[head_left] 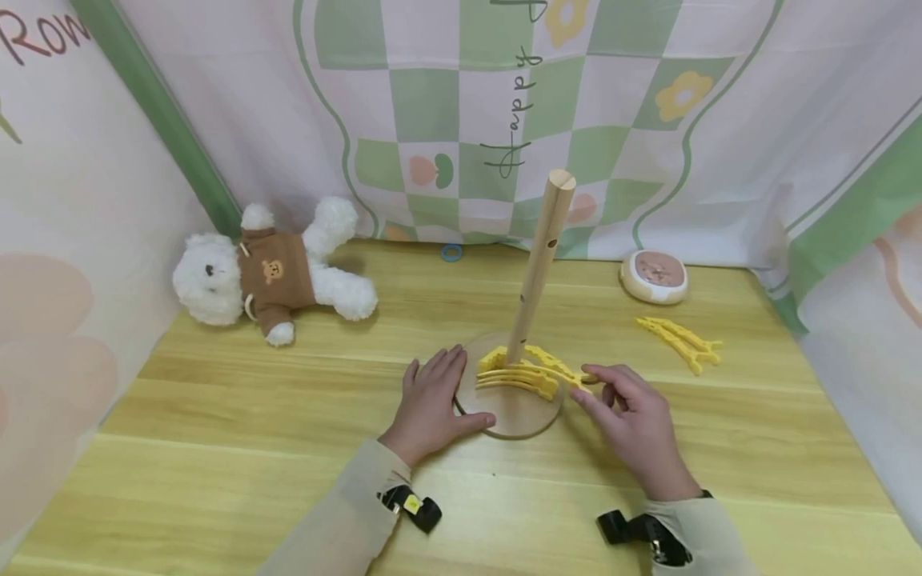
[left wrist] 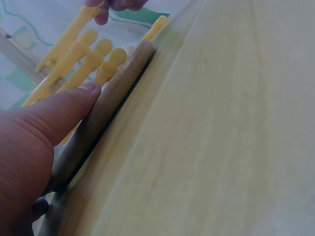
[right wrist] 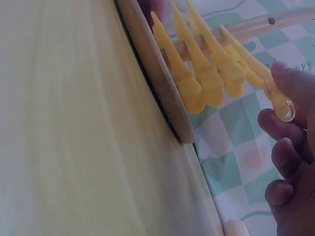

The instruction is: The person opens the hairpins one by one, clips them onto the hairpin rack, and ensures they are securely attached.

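A round wooden base [head_left: 515,420] carries an upright wooden post [head_left: 536,268] with small holes. Curved yellow plastic pieces [right wrist: 209,81] with knobbed ends are stacked around the post's foot. My left hand [head_left: 432,404] rests at the base's left edge, fingers extended and thumb touching the rim. Between thumb and forefinger, my right hand [head_left: 637,420] pinches the knobbed end of another curved yellow plastic piece [right wrist: 253,71]. That piece slants over the top of the stack, its far end close to the post. In the left wrist view only the fingertips of the right hand [left wrist: 120,5] show.
Loose yellow pieces [head_left: 680,342] lie right of the base. Behind them sits a round white-and-pink device [head_left: 655,277]. A white plush toy in a brown top [head_left: 277,272] lies at the back left, and a blue ring [head_left: 451,253] lies by the curtain [head_left: 425,104].
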`<state>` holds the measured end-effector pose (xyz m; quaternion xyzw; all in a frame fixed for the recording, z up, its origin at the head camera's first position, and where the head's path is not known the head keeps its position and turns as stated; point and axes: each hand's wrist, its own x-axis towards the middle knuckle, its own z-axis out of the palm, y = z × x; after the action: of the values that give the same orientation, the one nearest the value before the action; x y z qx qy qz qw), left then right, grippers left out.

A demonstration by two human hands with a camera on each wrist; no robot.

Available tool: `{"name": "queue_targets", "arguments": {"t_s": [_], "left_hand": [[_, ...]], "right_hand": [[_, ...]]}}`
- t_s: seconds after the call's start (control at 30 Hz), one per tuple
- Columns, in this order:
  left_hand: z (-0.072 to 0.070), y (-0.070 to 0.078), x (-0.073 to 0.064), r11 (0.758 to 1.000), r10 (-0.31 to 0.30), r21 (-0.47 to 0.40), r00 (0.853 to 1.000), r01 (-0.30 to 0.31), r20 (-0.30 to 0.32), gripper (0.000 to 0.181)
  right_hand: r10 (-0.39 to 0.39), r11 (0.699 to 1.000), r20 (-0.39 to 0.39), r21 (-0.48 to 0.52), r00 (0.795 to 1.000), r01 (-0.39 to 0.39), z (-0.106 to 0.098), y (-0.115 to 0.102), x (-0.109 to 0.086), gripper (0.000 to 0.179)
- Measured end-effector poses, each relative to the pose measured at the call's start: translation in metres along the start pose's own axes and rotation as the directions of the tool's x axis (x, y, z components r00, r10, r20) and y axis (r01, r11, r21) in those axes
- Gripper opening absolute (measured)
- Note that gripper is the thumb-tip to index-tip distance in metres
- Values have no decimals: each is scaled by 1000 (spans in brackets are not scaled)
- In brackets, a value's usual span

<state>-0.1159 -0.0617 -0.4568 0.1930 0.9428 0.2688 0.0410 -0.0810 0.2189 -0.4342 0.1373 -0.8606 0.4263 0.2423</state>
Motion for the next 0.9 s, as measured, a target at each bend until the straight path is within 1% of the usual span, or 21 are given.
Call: {"name": "queue_targets", "arguments": {"t_s": [0.17, 0.3, 0.6, 0.9], "left_hand": [[0, -1, -1, 1000, -4, -5, 1000, 4, 0, 106], [1, -1, -1, 1000, -1, 6, 1000, 1, -3, 106], [1, 1, -1, 1000, 8, 16, 1000, -8, 8, 107], [0, 0, 0, 998, 10, 56, 1000, -12, 27, 108]], "right_hand": [[-6, 1000, 0, 3, 1000, 6, 5, -1, 2, 37], [-3, 1000, 12, -14, 1000, 4, 7, -3, 4, 34], [7, 993, 72, -122, 997, 2, 6, -3, 8, 35], [20, 993, 120, -119, 993, -6, 10, 1, 16, 34]]}}
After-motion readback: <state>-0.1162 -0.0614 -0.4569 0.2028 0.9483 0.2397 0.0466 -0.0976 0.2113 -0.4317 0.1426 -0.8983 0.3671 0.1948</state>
